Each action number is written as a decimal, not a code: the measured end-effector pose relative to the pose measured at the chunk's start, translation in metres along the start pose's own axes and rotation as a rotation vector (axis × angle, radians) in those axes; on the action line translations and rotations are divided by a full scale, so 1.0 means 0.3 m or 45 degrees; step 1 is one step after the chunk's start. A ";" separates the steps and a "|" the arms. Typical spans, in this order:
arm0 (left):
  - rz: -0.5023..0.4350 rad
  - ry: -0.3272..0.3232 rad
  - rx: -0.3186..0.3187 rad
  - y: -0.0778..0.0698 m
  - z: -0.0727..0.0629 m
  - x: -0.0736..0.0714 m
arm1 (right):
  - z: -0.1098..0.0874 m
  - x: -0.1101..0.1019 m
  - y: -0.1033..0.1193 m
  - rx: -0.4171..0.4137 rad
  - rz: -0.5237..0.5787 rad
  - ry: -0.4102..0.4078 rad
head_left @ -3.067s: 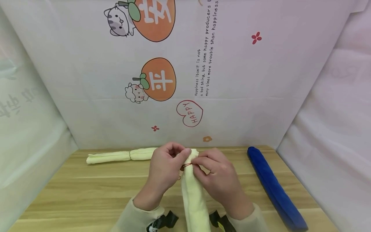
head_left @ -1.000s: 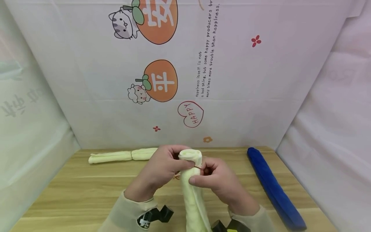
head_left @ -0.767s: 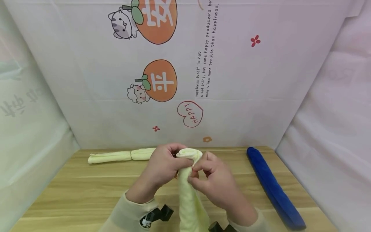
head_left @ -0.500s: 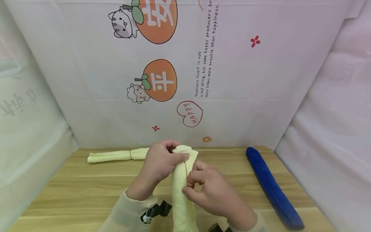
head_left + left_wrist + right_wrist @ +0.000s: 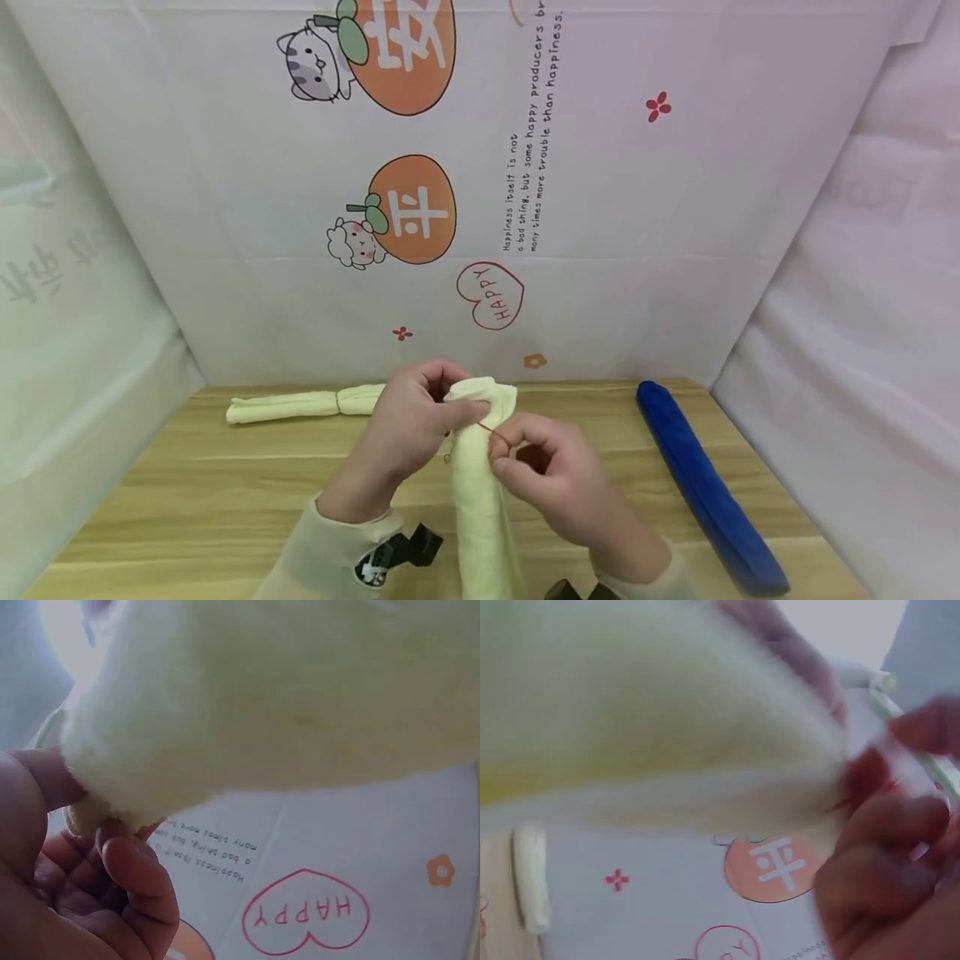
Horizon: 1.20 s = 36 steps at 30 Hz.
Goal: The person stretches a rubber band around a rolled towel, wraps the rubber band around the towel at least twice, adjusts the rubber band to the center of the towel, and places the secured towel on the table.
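Observation:
A rolled pale-yellow towel (image 5: 480, 500) stands lengthwise before me, its folded far end raised. My left hand (image 5: 401, 437) grips that end, thumb across the front and fingers behind. My right hand (image 5: 558, 471) pinches a thin red-brown band (image 5: 486, 427) that runs taut from under the left thumb over the towel's right side. In the left wrist view, the left fingers (image 5: 139, 881) curl at the edge of the plush towel (image 5: 262, 697). The right wrist view is blurred, with the right fingers (image 5: 892, 832) bent close to the towel's end.
Another rolled yellow towel (image 5: 285, 407), bound at its middle, lies at the back left of the wooden table (image 5: 187, 500). A rolled blue towel (image 5: 708, 483) lies along the right. A small reddish loop (image 5: 447, 458) shows beside the left hand. A printed white sheet (image 5: 600, 275) rises behind.
The right hand has drawn the band downward along the towel, then back up to the right. The left hand keeps its grip, and the towel's end has shifted slightly left.

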State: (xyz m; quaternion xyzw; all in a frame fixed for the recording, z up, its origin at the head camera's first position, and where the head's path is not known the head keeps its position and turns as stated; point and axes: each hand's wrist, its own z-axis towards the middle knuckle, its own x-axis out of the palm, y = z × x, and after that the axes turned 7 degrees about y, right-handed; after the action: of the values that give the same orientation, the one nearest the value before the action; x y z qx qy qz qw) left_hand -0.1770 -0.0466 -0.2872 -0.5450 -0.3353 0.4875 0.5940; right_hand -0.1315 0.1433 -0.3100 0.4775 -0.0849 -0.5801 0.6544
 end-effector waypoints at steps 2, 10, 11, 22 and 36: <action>0.080 0.015 0.048 -0.001 -0.010 0.016 | 0.010 -0.011 0.028 0.313 -0.009 -0.023; 0.045 -0.003 -0.045 0.003 -0.023 0.031 | 0.042 -0.012 0.053 0.519 -0.415 0.059; 0.048 -0.005 -0.067 0.003 -0.021 0.030 | 0.039 -0.009 0.047 0.456 -0.427 0.055; 0.060 -0.136 -0.146 0.020 0.016 0.003 | 0.000 0.010 -0.014 -0.154 -0.652 -0.003; -0.578 0.684 0.218 0.081 -0.001 -0.009 | 0.010 -0.024 -0.040 0.085 0.838 0.075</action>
State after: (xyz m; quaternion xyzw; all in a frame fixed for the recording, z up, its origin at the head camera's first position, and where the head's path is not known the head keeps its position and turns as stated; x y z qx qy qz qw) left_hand -0.1828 -0.0511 -0.3106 -0.5136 -0.2379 0.2089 0.7975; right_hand -0.1440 0.1493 -0.3139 0.4621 -0.2349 -0.3204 0.7929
